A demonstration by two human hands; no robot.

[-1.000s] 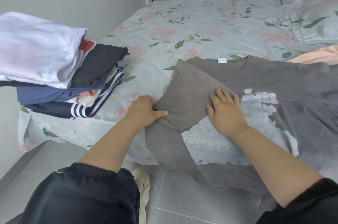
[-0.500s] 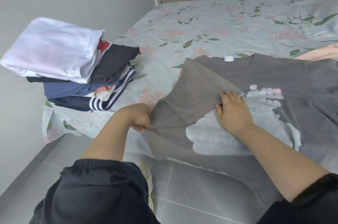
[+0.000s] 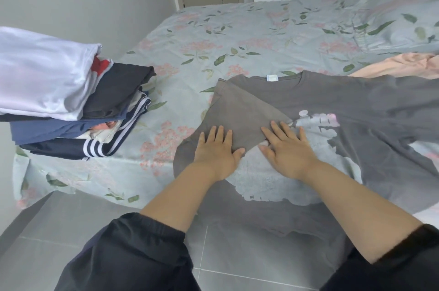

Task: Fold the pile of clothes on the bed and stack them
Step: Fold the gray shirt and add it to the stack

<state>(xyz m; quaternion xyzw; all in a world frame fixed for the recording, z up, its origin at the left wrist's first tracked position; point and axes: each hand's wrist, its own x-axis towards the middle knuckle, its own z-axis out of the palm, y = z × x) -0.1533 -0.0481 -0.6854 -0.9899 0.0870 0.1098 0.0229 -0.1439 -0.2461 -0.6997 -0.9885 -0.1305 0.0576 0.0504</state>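
Sleeves (image 3: 133, 255) of dark cloth fill the near edge, pushed up on both bare forearms, above a grey tiled floor (image 3: 47, 243).

One grey T-shirt (image 3: 356, 105) lies front up on the near edge of the bed (image 3: 237, 29). Its long axis runs near to far: the hem hangs over the bed edge toward the floor and the collar, with one white label (image 3: 272, 78), points away. A large pale print covers its chest. The shirt's left side is folded in over the front as one angled flap (image 3: 240, 107).

Two hands lie flat on the shirt, palms down, holding nothing. The left hand (image 3: 217, 150) has straight, slightly spread fingers pressing the lower edge of the flap. The right hand (image 3: 287, 150), just beside it, is also spread, with its fingers on the flap's tip and its palm on the print.

One stack of folded clothes (image 3: 71, 105) sits on the bed's left corner, well apart from the shirt, with a white piece on top and a navy one with three white stripes at the bottom; the layers between cannot be counted surely. One pink garment (image 3: 399, 65) lies crumpled past the shirt on the right, and one pillow (image 3: 403, 19) beyond it.
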